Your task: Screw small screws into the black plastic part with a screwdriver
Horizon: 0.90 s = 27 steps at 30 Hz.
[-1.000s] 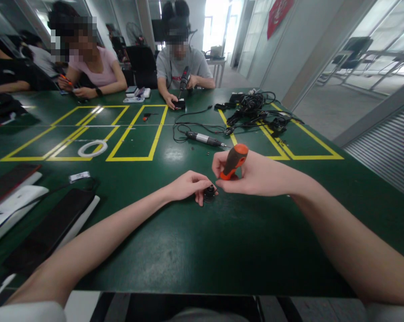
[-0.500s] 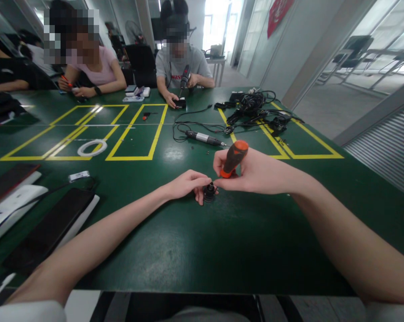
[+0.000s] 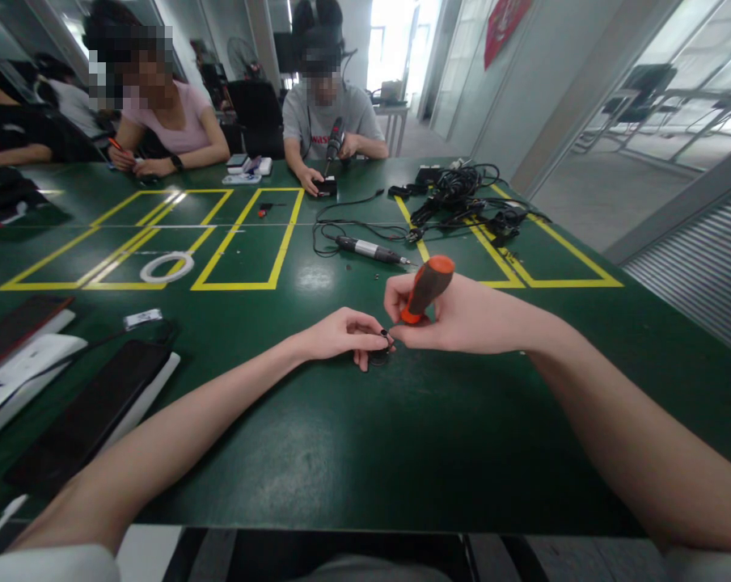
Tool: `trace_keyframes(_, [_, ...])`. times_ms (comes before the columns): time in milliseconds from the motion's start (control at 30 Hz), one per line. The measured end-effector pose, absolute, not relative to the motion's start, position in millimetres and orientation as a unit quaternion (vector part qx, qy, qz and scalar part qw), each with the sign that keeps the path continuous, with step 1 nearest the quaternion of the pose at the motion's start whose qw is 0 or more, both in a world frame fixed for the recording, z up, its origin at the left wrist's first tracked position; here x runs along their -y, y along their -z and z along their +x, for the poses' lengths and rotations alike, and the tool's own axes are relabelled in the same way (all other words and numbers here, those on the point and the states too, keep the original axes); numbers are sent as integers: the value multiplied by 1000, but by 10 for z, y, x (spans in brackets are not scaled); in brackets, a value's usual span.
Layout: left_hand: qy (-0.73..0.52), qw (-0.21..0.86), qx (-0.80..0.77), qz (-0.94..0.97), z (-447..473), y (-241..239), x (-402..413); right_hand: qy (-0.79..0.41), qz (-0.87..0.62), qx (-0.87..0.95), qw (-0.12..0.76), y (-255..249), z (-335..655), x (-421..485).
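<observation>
My left hand point(image 3: 347, 335) is closed around a small dark round part point(image 3: 380, 356) on the green table. Its thumb lies across the part and hides much of it. A screwdriver point(image 3: 429, 287) with an orange and dark grey handle rests in my right hand point(image 3: 456, 315), handle tilted up. The right thumb and fingertips meet close beside the part, near the left thumb. Whether those fingertips touch the part, and where the screwdriver's tip is, I cannot make out.
Beyond my hands lies a corded electric screwdriver point(image 3: 371, 249). A heap of black cables point(image 3: 456, 194) sits at the back right, a white ring point(image 3: 166, 267) at the left. Dark devices point(image 3: 92, 412) lie near my left arm. A co-worker point(image 3: 332, 121) holds a power tool across the table.
My left thumb has moved over the dark part, covering more of it. The screwdriver's handle has shifted slightly to the right with my right hand.
</observation>
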State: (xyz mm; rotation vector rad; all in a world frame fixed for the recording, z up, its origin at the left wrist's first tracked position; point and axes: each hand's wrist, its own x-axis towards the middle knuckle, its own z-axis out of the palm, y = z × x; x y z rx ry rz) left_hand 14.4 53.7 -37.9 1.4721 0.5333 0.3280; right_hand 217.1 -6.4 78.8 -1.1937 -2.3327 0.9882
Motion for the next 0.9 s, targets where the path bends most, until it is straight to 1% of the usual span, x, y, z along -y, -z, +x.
trace_keyframes(167, [-137,698,-242,660,132,356,-539,-372,-420,807,185,-760,2185,61])
trace_keyframes(333, [-132,699,-250,657,132,347,-542,-349,-417,819,184,-756,2202,56])
trace_keyframes(700, [-130,706,-252,649,144,344,-548,-352,-420,817,177,-750,2201,61])
trace_keyframes(900, [-137,697,-266,652,161,371,-534,-327,-429,824,173,-794,2197,68])
